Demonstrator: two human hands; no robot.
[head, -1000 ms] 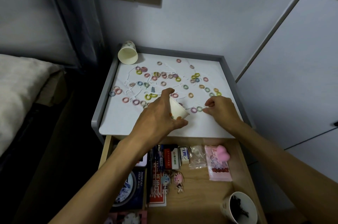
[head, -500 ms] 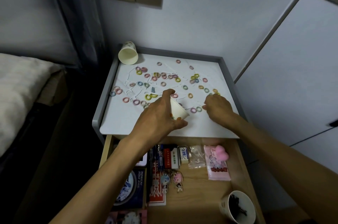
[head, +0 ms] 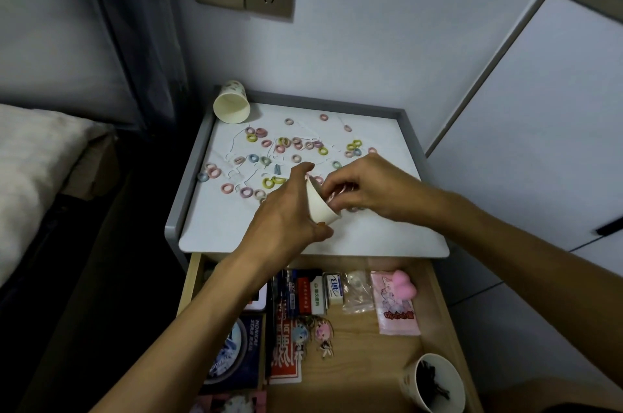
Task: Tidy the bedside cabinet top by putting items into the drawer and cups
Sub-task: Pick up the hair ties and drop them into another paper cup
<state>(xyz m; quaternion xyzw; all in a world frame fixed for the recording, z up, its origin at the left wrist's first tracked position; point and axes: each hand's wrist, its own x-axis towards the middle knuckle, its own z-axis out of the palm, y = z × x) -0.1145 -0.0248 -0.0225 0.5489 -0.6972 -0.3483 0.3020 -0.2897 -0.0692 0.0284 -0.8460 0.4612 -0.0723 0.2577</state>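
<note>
While left hand (head: 286, 213) grips tilted white paper cup (head: 320, 206) over cabinet top (head: 222, 220), right hand (head: 364, 186) pinches pink hair tie (head: 337, 191) at its mouth; coloured ties (head: 283, 142) scattered behind.

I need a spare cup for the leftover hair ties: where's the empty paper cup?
The empty paper cup lies tipped on its side at the cabinet top's back-left corner, mouth toward the camera, beside the scattered hair ties.

The cabinet top (head: 215, 223) looks smooth, matt white, its raised rim (head: 188, 176) matt grey; the paper cup (head: 320, 206) is plain matt white; the drawer (head: 367, 362) floor shows pale wood grain; the small packet (head: 357, 291) is clear, glossy plastic; the hair rings (head: 266, 142) look soft and matt.
</note>
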